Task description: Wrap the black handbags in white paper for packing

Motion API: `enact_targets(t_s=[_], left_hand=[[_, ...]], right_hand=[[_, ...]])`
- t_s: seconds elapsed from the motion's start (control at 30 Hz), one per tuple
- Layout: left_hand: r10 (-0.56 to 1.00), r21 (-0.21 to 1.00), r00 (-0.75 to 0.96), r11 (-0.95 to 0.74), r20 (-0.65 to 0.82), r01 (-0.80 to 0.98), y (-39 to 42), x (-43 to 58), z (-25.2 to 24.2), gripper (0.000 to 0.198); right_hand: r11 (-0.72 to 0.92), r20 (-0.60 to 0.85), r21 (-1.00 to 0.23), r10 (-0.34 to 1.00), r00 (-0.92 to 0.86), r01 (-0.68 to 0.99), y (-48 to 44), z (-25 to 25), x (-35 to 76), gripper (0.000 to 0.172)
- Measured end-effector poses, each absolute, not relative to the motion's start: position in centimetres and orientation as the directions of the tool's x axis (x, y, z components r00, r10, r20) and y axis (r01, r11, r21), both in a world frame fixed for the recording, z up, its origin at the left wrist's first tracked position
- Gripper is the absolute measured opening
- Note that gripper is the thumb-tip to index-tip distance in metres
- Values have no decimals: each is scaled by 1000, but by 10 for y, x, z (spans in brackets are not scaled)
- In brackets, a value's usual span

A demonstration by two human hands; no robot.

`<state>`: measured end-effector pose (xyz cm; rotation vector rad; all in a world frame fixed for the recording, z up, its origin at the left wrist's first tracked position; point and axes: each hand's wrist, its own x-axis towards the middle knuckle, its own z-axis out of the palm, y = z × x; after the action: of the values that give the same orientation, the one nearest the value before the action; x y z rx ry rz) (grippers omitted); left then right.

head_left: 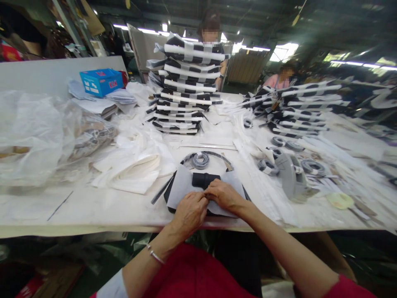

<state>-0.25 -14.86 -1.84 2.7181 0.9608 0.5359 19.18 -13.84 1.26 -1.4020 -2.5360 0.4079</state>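
Pinching grey wrap (181, 188), L hand (190, 213) & R hand (223, 195) fingers clenched on it, black band (205, 179) just beyond

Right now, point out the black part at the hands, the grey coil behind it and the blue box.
black part (203, 179), head view, its exposed middle.
grey coil (200, 159), head view, its wound loops.
blue box (99, 73), head view, its top face.

A long white table (93, 211) carries the work. At its near edge lies a black piece (203, 180) wrapped in grey paper, with a grey coil (200, 159) just behind it. Clear plastic bags (34, 132) and folded white sheets (136, 165) lie at the left, near a blue box (101, 81). A tall striped stack (186, 91) stands mid-table, and a lower stack (304, 107) stands at the right, with grey tape rolls (267, 166) near it.
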Motion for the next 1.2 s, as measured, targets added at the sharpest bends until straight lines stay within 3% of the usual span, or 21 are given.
enact_targets(t_s=[0.17,0.37,0.57,0.67,0.8,0.97,1.2], left_hand=[[636,278,724,-770,269,574,-149,-3,-16,24],[595,232,743,-804,308,548,-149,-6,-27,29],[574,255,714,-818,400,515,-149,-6,-35,31],[549,303,670,-835,500,459,-150,-10,-40,34],[481,281,655,-876,583,393,-149,-14,-46,41],[525,303,689,-851,501,428,-150,-13,-38,41],[545,316,748,-836,378,449,-152,-15,-29,45]], right_hand=[[629,-52,-172,762,-645,758,-127,27,195,18],[738,-97,-156,650,-754,657,-115,35,197,20],[834,-116,-31,545,-830,551,-111,38,190,21],[845,-106,-20,530,-841,535,-117,34,190,20],[802,-109,-86,581,-806,590,-122,27,193,17],[757,-88,-227,611,-787,613,-117,23,198,19],[834,-154,-64,535,-831,549,-113,32,191,17]])
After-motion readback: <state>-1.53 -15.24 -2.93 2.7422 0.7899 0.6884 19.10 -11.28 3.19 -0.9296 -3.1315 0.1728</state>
